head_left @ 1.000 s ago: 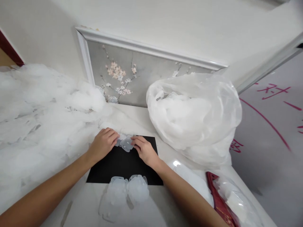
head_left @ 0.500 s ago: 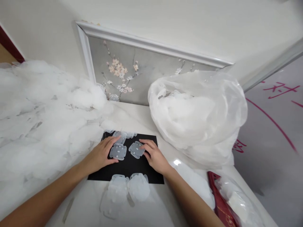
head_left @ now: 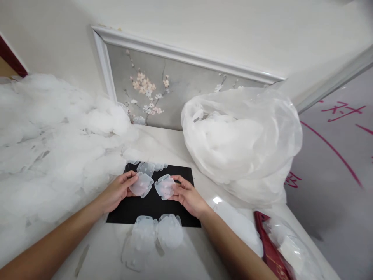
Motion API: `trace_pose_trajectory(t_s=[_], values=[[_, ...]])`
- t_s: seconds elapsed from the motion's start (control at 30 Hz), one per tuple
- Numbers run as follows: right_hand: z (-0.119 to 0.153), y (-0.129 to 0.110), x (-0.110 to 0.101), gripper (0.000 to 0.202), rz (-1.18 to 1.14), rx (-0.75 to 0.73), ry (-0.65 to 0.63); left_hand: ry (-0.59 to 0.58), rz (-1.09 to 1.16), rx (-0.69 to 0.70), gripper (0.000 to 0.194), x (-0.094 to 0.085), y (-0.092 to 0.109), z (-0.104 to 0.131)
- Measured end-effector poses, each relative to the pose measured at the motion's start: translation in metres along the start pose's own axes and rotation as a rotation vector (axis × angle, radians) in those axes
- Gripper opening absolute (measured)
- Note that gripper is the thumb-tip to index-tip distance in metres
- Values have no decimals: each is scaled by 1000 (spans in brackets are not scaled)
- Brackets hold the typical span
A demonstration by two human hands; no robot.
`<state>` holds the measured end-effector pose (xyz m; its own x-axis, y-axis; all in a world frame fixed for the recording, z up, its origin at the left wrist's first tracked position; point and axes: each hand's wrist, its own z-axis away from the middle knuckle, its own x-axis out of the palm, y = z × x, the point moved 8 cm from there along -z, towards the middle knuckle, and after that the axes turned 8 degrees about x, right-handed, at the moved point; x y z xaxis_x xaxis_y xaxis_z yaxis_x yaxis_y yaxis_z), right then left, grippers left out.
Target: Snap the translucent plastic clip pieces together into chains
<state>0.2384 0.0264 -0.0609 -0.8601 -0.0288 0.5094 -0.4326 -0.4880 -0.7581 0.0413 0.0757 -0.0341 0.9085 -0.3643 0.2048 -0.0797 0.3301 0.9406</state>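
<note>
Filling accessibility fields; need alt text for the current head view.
A person's left hand holds one translucent plastic piece, and the right hand another, over a black mat. A white heap lies at left, a filled translucent bag at right, a framed blossom picture behind.

Pieces (head_left: 142,184) over mat (head_left: 151,208), pile (head_left: 58,155) left, bag (head_left: 241,155) right, painting (head_left: 180,93) behind

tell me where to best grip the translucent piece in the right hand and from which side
Probably its right edge, coming from the right, as the right hand does: the translucent piece looks thin and flat, so a pinch should suit it.
</note>
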Motion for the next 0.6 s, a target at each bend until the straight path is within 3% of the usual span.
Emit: trace_pose_trajectory(t_s=[0.17,0.6], values=[[-3,4,-3,39,-82,50,-24,15,73,-90,44,-5,-9,-1],[-4,5,-5,41,-39,38,-33,-79,48,-88,56,-5,-13,-4]])
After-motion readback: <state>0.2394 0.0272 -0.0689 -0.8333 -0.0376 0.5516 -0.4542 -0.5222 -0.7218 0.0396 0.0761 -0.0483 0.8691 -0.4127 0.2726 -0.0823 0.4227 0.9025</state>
